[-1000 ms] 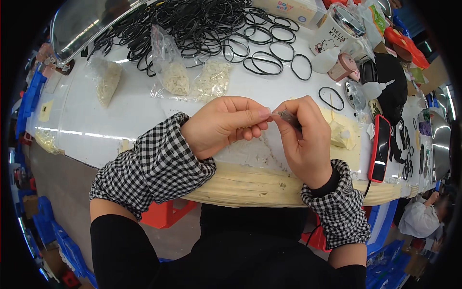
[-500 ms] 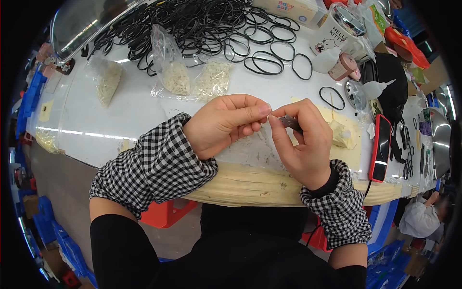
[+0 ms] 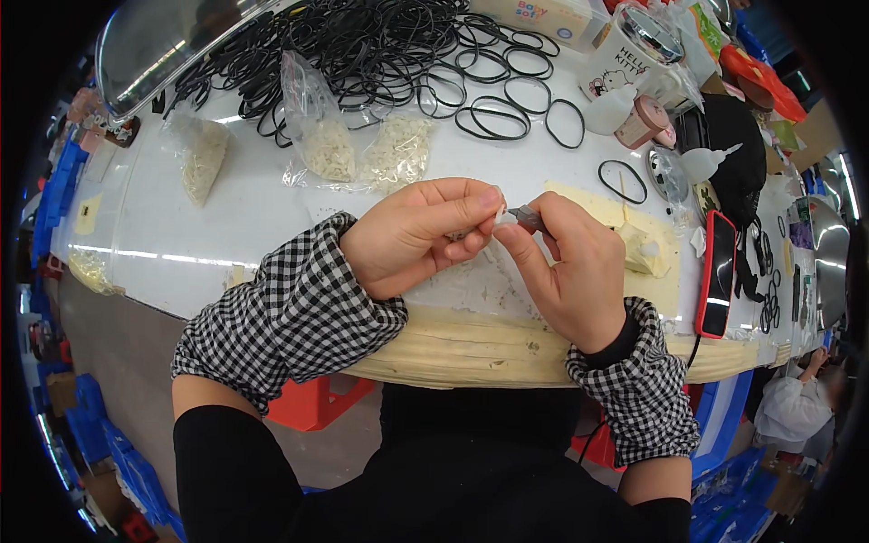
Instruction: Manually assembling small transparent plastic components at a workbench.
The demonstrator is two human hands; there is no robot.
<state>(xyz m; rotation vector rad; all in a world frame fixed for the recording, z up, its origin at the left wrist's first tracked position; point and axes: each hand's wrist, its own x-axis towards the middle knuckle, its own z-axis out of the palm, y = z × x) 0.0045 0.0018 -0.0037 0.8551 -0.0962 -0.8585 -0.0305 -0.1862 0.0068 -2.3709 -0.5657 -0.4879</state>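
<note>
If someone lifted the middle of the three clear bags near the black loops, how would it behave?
The bag would probably feel floppy, its thin film being creased. Its pale bits would likely shift about, being many small pieces gathered low. Pushed, it might slump, since its upper part looks unfilled.

I saw plain black top (image 3: pixel 453 480), its left sleeve (image 3: pixel 231 462) and right sleeve (image 3: pixel 668 518) black too. Through my feed, black-and-white checked left cover (image 3: pixel 285 308) looked loose, creased, gathered at ends; right cover (image 3: pixel 634 389) was same cloth, puckered. Black cuff (image 3: pixel 612 347) showed at right cover's wrist end. Left hand (image 3: pixel 412 233) and right hand (image 3: pixel 577 271) were bare, strip of arm (image 3: pixel 208 395) uncovered between cover and sleeve each side.
</note>
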